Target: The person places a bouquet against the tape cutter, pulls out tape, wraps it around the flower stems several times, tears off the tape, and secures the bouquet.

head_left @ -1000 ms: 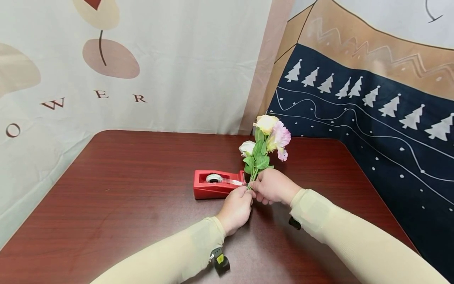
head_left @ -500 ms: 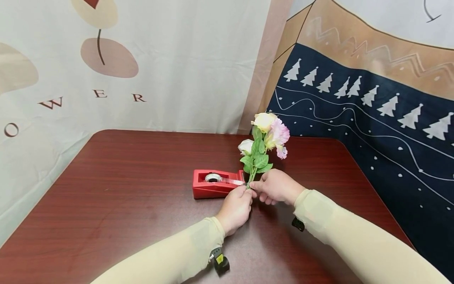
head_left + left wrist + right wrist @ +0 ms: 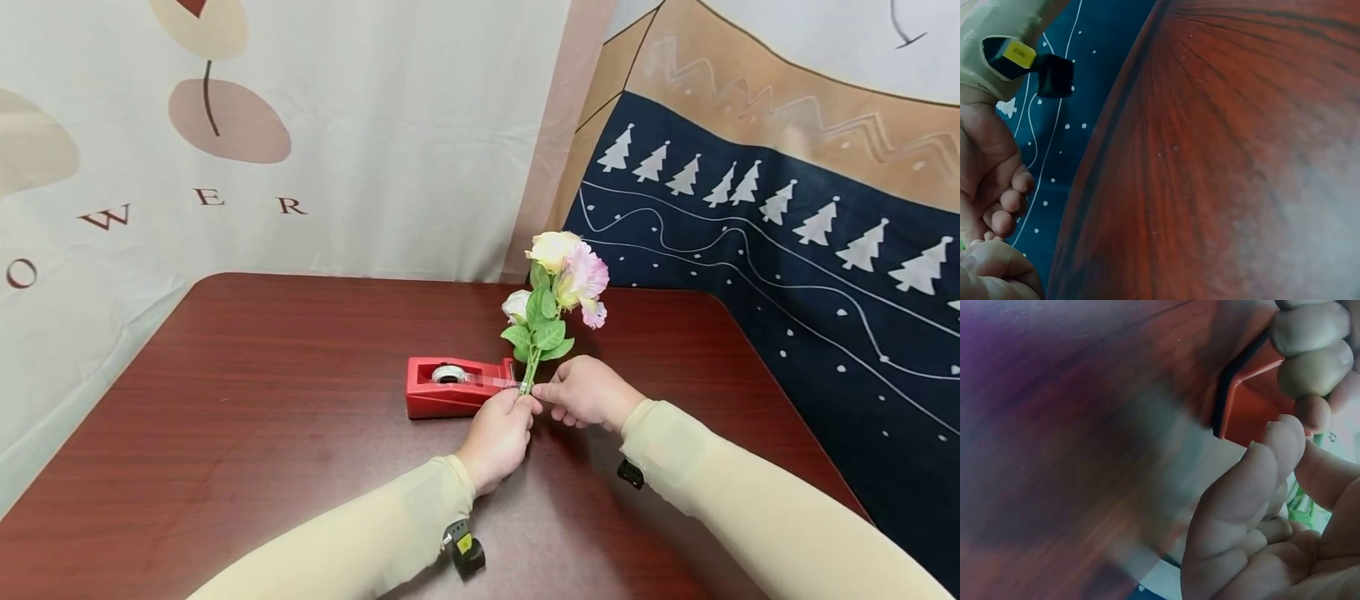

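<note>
In the head view my left hand (image 3: 498,437) grips the lower stems of a small bunch of flowers (image 3: 543,329), hiding their ends. The bunch stands upright, leaning slightly right, with cream, pink and white blooms and green leaves. Just right of the stems, my right hand (image 3: 592,392) pinches with thumb and forefinger close to the left fingertips. A red tape dispenser (image 3: 442,404) sits behind the left hand, and its clear tape strip (image 3: 487,381) runs out to the stems. In the right wrist view green stems (image 3: 1300,506) show behind the right fingers (image 3: 1229,512).
Everything is over a dark red wooden table (image 3: 247,433). A pale printed curtain (image 3: 390,150) hangs behind its far edge, and a navy cloth with white trees (image 3: 750,242) hangs along the right side.
The flower heads have shifted slightly up and left, standing a little straighter. My right hand has eased slightly right, showing more of the stems; my left hand has barely moved.
</note>
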A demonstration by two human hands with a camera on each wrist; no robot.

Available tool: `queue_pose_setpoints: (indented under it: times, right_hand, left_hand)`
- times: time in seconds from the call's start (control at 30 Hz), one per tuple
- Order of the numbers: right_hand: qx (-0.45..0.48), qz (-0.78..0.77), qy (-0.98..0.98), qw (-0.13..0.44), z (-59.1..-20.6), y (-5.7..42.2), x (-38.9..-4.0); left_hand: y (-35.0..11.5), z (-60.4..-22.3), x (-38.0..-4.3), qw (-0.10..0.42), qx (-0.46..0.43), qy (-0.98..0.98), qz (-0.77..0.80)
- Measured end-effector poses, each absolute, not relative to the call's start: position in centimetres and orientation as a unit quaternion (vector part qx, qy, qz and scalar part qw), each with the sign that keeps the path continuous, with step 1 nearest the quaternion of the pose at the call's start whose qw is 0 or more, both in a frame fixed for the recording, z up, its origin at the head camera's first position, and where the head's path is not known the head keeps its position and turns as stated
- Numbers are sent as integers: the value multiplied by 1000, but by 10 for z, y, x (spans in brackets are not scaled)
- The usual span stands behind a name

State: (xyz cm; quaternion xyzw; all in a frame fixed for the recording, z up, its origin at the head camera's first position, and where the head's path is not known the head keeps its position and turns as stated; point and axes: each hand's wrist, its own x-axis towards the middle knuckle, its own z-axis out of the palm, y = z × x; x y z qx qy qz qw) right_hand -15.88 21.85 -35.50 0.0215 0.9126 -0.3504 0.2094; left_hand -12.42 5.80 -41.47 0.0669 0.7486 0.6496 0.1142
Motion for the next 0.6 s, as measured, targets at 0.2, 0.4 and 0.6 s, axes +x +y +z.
queue_pose_setpoints:
  times: [0.2, 0.4, 0.6]
  right_hand:
    - [28, -412, 888, 203, -354, 218, -157]
    - [26, -490, 843, 220, -355, 212, -156]
    - [46, -533, 811, 237, -354, 205, -156]
  left_hand:
    - [58, -413, -125, 116, 67, 745, 653]
    - [57, -415, -125, 92, 77, 774, 622]
    - [56, -415, -125, 84, 85, 775, 621]
